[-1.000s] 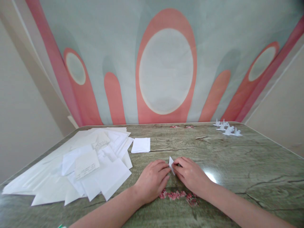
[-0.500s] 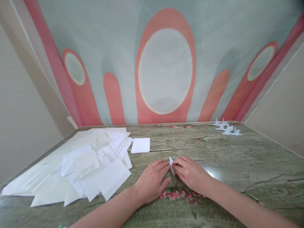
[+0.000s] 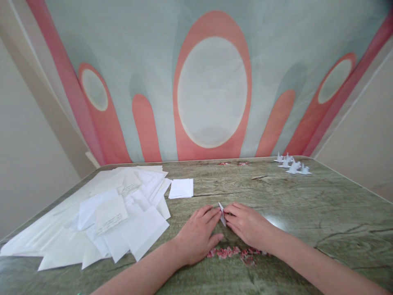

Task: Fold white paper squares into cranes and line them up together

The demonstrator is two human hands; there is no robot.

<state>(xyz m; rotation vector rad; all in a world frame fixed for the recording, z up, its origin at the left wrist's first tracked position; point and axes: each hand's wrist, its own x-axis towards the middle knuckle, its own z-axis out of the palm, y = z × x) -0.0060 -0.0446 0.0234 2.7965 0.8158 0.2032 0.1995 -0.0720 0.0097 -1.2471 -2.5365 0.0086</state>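
Note:
A small folded piece of white paper (image 3: 222, 214) stands narrow and pointed on the table between my two hands. My right hand (image 3: 245, 223) pinches its right side, fingers bent and pressed together. From the other side, my left hand (image 3: 201, 231) rests low on the table with its fingers stretched out. Its fingertips touch the paper's left side, while its thumb lies apart, nearer to me. Part of the paper is hidden behind the fingers. Beyond my left hand lies a small stack of white paper squares (image 3: 181, 189).
A spread pile of white sheets (image 3: 147, 231) covers the table's left side, with two handwritten slips on it. Several small folded paper cranes (image 3: 294, 166) stand at the far right corner. The wood-patterned table (image 3: 307, 205) meets a coral and grey backdrop (image 3: 213, 153) at its back edge.
My left thumb has shifted slightly right, and the whole view has drifted a little. Both hands stay at the folded paper, which remains in place.

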